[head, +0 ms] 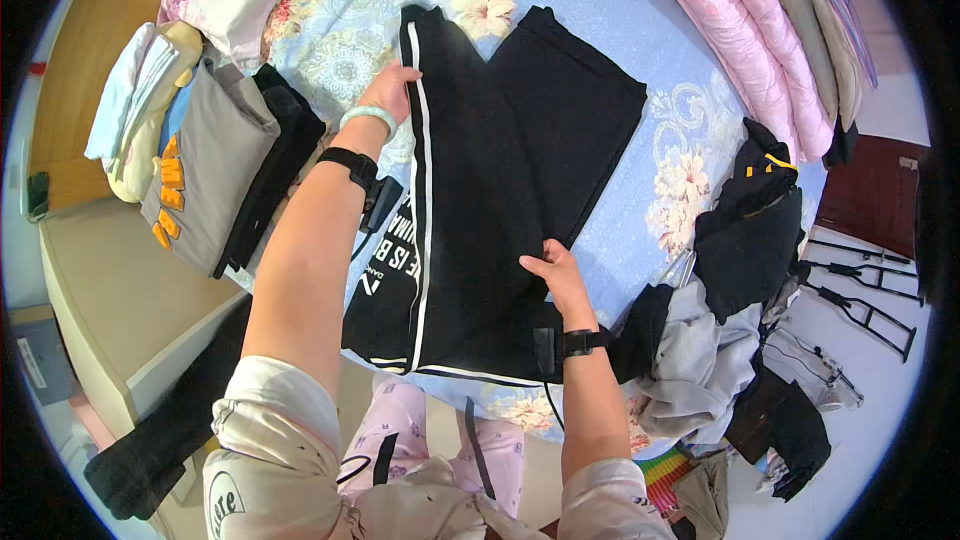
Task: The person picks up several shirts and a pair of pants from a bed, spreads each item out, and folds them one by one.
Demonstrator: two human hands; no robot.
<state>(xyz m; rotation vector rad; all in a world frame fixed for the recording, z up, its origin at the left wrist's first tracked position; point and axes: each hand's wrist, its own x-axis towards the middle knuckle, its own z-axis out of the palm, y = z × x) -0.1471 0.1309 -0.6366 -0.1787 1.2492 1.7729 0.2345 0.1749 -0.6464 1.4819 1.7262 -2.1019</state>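
A black garment (480, 165) with white stripes along its edges lies partly folded on a blue floral bedsheet (615, 187). White lettering shows on a part of it at the lower left. My left hand (388, 94) grips its left striped edge near the top, thumb lying over the cloth. Lower on the right, my right hand (556, 274) pinches the fabric at a fold between thumb and fingers. Both wrists carry black straps with small devices, and a pale green bangle circles the left one. Another black section of the cloth fans out to the upper right.
Folded clothes, including a grey garment (217, 157), are stacked at the bed's left beside a cream cabinet (127, 270). Crumpled grey clothing (697, 360) and dark clothing (750, 247) lie on the right. A pink quilt (735, 30) sits at upper right; crutches (862, 307) are beyond the bed.
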